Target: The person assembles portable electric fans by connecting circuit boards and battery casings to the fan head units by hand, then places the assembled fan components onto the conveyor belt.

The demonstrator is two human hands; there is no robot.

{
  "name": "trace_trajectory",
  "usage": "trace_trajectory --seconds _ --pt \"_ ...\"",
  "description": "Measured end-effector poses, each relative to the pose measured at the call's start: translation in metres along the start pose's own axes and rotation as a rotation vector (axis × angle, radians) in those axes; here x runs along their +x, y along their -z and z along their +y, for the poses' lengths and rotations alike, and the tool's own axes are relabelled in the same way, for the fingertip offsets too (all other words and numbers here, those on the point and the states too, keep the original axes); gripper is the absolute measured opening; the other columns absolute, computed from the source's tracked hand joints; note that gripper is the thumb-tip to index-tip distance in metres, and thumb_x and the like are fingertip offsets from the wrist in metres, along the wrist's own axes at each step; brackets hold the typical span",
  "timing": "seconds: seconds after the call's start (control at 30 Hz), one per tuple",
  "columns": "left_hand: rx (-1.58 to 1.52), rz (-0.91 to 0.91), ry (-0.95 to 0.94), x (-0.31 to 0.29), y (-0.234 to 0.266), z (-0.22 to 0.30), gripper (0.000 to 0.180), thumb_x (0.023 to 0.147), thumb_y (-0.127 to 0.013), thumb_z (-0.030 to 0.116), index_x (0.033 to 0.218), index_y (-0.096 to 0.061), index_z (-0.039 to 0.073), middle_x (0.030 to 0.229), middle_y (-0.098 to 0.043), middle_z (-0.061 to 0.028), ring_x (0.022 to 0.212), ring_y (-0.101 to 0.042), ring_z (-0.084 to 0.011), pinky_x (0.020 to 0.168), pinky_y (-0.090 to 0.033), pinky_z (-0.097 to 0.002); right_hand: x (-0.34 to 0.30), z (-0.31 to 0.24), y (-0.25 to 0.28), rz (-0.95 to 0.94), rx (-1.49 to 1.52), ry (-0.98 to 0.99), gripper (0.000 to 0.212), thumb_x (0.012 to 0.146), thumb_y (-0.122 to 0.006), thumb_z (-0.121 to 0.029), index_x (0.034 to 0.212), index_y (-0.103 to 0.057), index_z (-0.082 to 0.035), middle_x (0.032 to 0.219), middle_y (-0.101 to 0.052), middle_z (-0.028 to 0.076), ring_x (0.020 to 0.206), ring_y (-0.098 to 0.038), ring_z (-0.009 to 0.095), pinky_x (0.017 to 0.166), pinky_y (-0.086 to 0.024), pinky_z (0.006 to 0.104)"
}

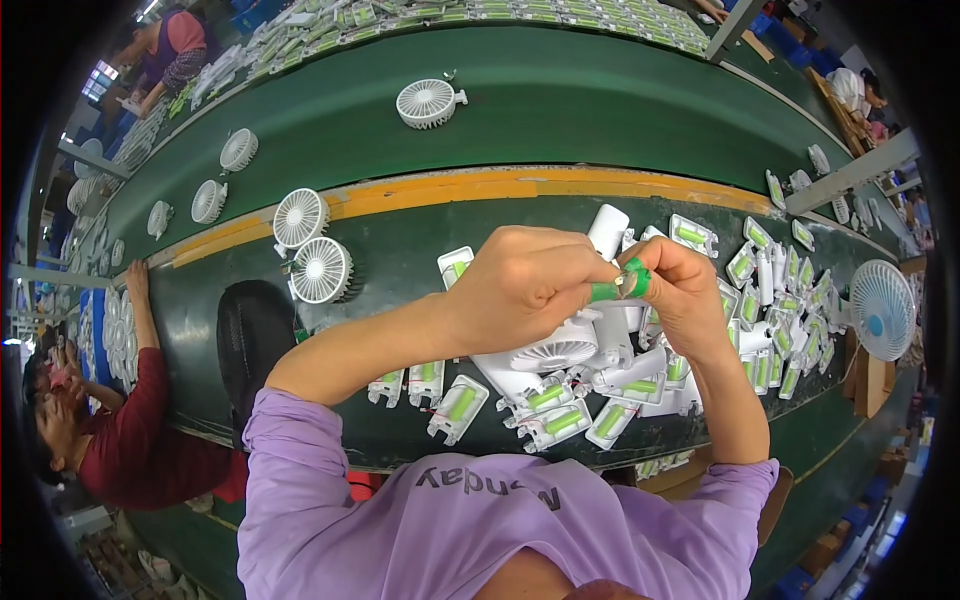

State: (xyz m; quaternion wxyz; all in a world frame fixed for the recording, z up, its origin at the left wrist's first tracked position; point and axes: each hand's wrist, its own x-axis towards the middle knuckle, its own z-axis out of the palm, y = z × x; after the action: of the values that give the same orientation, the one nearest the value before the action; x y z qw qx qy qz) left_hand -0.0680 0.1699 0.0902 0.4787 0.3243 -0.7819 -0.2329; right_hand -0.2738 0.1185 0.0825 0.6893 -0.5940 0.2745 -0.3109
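My left hand (pixel 530 282) is closed in a pinch, thumb against fingers, over the pile in front of me. Meeting it fingertip to fingertip, my right hand (pixel 688 300) is pinched too. Green wrapping covers fingertips of both hands. Between them is a small pale piece, too small to name. Just below my left hand lies a white round fan head (pixel 556 350), partly covered by it. White handle halves with green cells, such as one handle half (pixel 460 408), lie around and under my hands.
Two white fan heads (pixel 322 270) stand left on the bench by a black object (pixel 256 335). Beyond a yellow strip (pixel 420 188), a green conveyor (pixel 560 110) carries more fan heads. A blue-bladed fan (pixel 882 310) stands right. A co-worker in dark red (pixel 125 425) sits left.
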Motion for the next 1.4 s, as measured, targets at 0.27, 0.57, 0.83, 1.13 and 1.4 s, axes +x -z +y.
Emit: trace_trajectory --seconds 0.27,0.57,0.83,1.13,1.4 --pt "-0.079 -0.085 0.14 -0.003 -0.004 -0.007 0.015 0.075 -0.058 -0.004 0.088 -0.064 0.0 0.076 -0.063 -0.0108 0.065 -0.061 -0.0186 0.056 -0.046 -0.0274 0.007 -0.031 0.007 -0.084 -1.109 0.642 0.016 0.066 -0.068 -0.004 0.075 -0.055 -0.002 0.07 -0.053 0.007 0.068 -0.053 0.022 0.068 -0.042 0.0307" --pt "-0.201 0.028 0.253 -0.007 -0.006 -0.004 0.012 0.077 -0.057 -0.002 0.087 -0.063 0.002 0.07 -0.061 -0.0063 0.06 -0.058 -0.014 0.054 -0.043 -0.0264 -0.004 -0.023 -0.003 0.007 -0.907 0.563 0.017 0.065 -0.067 0.0 0.078 -0.055 -0.001 0.074 -0.055 0.008 0.072 -0.052 0.025 0.063 -0.04 0.0343" --pt "-0.225 -0.036 0.251 -0.006 -0.004 0.002 0.01 0.077 -0.058 -0.001 0.085 -0.063 0.002 0.071 -0.061 -0.0063 0.061 -0.058 -0.015 0.053 -0.043 -0.0266 -0.005 -0.018 -0.003 0.004 -0.807 0.56 0.015 0.067 -0.067 0.0 0.077 -0.055 -0.001 0.072 -0.055 0.008 0.071 -0.052 0.024 0.063 -0.041 0.0323" --pt "-0.135 -0.013 0.191 -0.008 -0.005 0.004 0.009 0.076 -0.061 -0.001 0.085 -0.064 0.001 0.074 -0.063 -0.0089 0.062 -0.06 -0.0169 0.054 -0.045 -0.0262 -0.004 -0.019 -0.007 0.026 -0.749 0.395 0.013 0.071 -0.067 -0.002 0.074 -0.055 -0.001 0.069 -0.054 0.007 0.067 -0.052 0.021 0.057 -0.04 0.0305" --pt "-0.303 0.006 0.494 -0.003 0.005 -0.006 0.008 0.08 -0.061 0.004 0.087 -0.064 -0.001 0.077 -0.065 -0.0054 0.068 -0.06 -0.0085 0.06 -0.047 -0.0229 0.013 -0.023 -0.008 0.037 -0.636 0.103 0.011 0.078 -0.064 -0.009 0.079 -0.06 0.001 0.069 -0.059 0.004 0.062 -0.052 0.011 0.056 -0.041 0.0257"
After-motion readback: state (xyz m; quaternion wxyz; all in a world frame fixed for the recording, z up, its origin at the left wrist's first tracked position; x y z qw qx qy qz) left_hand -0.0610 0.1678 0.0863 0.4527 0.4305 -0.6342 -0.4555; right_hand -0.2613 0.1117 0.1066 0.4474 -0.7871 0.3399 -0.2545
